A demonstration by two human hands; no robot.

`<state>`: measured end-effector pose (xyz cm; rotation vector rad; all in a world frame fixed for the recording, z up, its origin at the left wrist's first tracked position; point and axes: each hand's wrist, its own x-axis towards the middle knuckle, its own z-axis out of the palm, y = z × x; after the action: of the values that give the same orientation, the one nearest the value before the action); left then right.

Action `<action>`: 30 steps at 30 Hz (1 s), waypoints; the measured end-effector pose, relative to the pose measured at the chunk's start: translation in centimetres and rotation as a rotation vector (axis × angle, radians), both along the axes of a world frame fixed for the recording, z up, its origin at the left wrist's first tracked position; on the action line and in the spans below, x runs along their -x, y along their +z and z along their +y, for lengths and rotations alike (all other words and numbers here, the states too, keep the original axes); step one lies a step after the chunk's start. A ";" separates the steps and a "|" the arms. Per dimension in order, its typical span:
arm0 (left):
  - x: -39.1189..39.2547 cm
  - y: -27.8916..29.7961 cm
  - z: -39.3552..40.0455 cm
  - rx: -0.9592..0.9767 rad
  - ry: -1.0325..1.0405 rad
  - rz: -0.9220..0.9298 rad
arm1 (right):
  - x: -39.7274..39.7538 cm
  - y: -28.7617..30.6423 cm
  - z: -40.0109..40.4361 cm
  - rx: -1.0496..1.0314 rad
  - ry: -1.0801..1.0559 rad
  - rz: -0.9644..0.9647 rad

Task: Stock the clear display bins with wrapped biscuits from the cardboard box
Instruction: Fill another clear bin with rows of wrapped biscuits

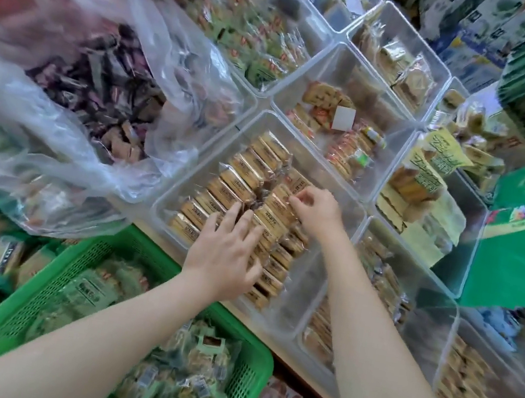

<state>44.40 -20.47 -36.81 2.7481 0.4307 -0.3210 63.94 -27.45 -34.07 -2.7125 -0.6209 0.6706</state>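
A clear display bin [318,270] in the middle holds two rows of golden wrapped biscuits [242,167] standing on edge. My left hand [227,255] lies with spread, straight fingers on the near packets of both rows. My right hand [316,209] is further in, its fingertips pinching the wrapper of a packet in the right-hand row. No cardboard box is in view.
Neighbouring clear bins [390,91] hold other wrapped biscuits. A large clear plastic bag [74,91] of dark sweets bulges at the left. A green plastic basket [249,353] of green packets sits below the shelf edge. Green cartons [522,256] stand at the right.
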 end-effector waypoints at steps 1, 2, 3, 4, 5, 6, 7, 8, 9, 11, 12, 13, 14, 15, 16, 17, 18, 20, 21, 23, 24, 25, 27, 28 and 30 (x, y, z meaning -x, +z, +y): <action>0.0 0.0 0.0 0.005 -0.001 0.000 | -0.4 -0.2 0.4 -0.009 -0.022 -0.019; 0.0 -0.1 0.1 0.010 -0.001 -0.002 | -0.7 -0.2 0.6 -0.021 -0.054 -0.026; -0.1 -0.1 0.1 0.014 0.000 -0.007 | -1.1 -0.3 0.9 -0.022 -0.089 -0.014; -0.1 -0.2 0.1 0.015 0.001 -0.011 | -1.3 -0.4 1.1 -0.013 -0.120 0.004; -0.1 -0.2 0.1 0.013 0.002 -0.016 | -1.5 -0.5 1.3 0.010 -0.139 0.024; -0.1 -0.3 0.1 0.012 0.002 -0.021 | -1.6 -0.5 1.5 0.038 -0.145 0.036; -0.1 -0.3 0.1 0.015 0.003 -0.025 | -1.7 -0.5 1.7 0.067 -0.144 0.042; -0.1 -0.3 0.1 0.018 0.003 -0.025 | -1.8 -0.4 2.0 0.100 -0.143 0.047; -0.1 -0.3 0.1 0.020 0.003 -0.022 | -2.0 -0.4 2.1 0.130 -0.147 0.059; 0.0 -0.2 0.1 0.017 0.000 -0.018 | -2.4 -0.3 2.2 0.165 -0.184 0.121; 0.1 -0.2 0.1 0.016 0.001 -0.019 | -2.5 -0.2 2.1 0.168 -0.207 0.157; 0.1 -0.1 0.1 0.015 0.002 -0.019 | -2.6 -0.2 1.9 0.162 -0.231 0.195; 0.1 0.0 0.1 0.017 0.004 -0.017 | -2.8 -0.1 1.7 0.142 -0.260 0.231; 0.1 0.0 0.1 0.020 0.006 -0.013 | -2.9 -0.1 1.5 0.101 -0.289 0.263; 0.1 0.0 0.1 0.024 0.007 -0.010 | -2.8 0.0 1.3 0.048 -0.309 0.285; 0.1 0.1 0.1 0.028 0.008 -0.008 | -2.8 0.0 1.1 0.004 -0.315 0.290; 0.0 0.1 0.1 0.031 0.011 -0.009 | -2.6 0.0 0.8 -0.034 -0.303 0.271; 0.0 0.1 0.1 0.038 0.016 -0.013 | -2.4 -0.3 0.3 -0.087 -0.243 0.147; 0.0 0.2 0.1 0.040 0.017 -0.013 | -2.1 -0.2 0.2 -0.096 -0.207 0.065; 0.0 0.2 0.1 0.040 0.015 -0.008 | -1.5 -0.2 0.0 -0.104 -0.101 -0.057; 0.0 0.2 0.1 0.037 0.015 -0.006 | -1.1 -0.3 -0.1 -0.087 -0.029 -0.109; 0.0 0.3 0.1 0.034 0.016 -0.007 | -0.8 -0.6 -0.2 -0.048 0.053 -0.161; 0.0 0.4 0.1 0.033 0.018 -0.010 | -0.7 -1.3 -0.6 0.015 0.111 -0.218; 0.0 0.4 0.1 0.036 0.019 -0.009 | -0.8 -1.4 -0.8 0.016 0.053 -0.196; 0.0 0.5 0.1 0.045 0.019 -0.005 | -0.9 -1.3 -1.0 -0.025 -0.106 -0.080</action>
<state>44.39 -20.40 -36.34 2.6991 0.4430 -0.3148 64.86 -28.43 -35.34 -2.7383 -0.4957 0.5267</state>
